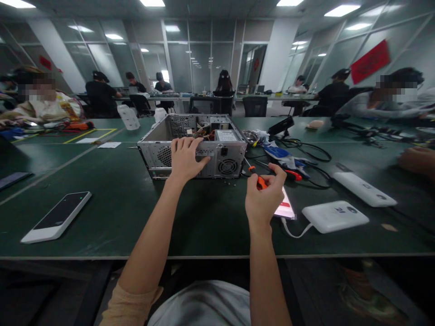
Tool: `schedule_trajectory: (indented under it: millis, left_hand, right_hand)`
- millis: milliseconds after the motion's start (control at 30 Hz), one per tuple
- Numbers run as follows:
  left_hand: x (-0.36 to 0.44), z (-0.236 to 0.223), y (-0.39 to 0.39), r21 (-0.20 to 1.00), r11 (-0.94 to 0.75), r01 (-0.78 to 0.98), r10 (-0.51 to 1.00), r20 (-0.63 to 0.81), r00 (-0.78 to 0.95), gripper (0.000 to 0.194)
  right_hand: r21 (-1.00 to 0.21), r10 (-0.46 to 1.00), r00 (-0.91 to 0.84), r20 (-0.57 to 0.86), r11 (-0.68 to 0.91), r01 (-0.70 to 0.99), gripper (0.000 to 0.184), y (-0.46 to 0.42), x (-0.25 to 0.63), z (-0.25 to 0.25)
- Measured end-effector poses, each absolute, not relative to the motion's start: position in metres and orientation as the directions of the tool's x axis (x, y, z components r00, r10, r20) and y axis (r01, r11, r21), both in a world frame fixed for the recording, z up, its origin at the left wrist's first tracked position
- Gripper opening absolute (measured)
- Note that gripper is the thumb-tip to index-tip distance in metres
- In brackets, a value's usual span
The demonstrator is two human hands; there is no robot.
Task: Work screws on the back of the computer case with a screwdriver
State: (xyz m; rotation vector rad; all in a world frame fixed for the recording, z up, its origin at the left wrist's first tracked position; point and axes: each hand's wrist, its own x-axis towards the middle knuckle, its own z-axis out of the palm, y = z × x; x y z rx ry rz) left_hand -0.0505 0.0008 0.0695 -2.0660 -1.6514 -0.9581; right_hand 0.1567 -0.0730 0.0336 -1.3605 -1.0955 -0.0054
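An opened computer case (211, 159) lies on its side on the green table, its rear panel facing me. Inside it, the power supply (226, 135) and a bundle of wires show at the right. My left hand (185, 158) rests with spread fingers against the top edge of that panel. In my right hand (267, 194) is an orange-handled screwdriver (261, 182), its shaft pointing up and left to the panel's right edge. Whether the tip touches a screw I cannot make out. A few tiny screws (230, 184) lie in front of the case.
Right of the case are blue-and-white gloves (280, 156), black cables (314, 154) and a lit phone (285, 206) wired to a white power bank (335, 217). Another white device (365, 188) lies beyond. A white-and-black device (57, 217) sits at left. Other people work at both sides.
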Motion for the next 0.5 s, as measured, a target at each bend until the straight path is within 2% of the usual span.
schedule_trajectory:
  millis: [200,500]
  left_hand:
    - [-0.0507,0.0689,0.0016,0.166,-0.281,0.945,0.734,0.671,0.101,0.058]
    - [-0.0506,0.0688,0.0019,0.171,-0.276,0.946,0.739,0.667,0.095,0.058]
  right_hand:
    - [-0.727,0.546,0.501,0.671,0.355,0.587,0.015,-0.0705,0.1585,0.0322]
    - [-0.647,0.529,0.414,0.741,0.397,0.651,0.015,-0.0711,0.1605,0.0347]
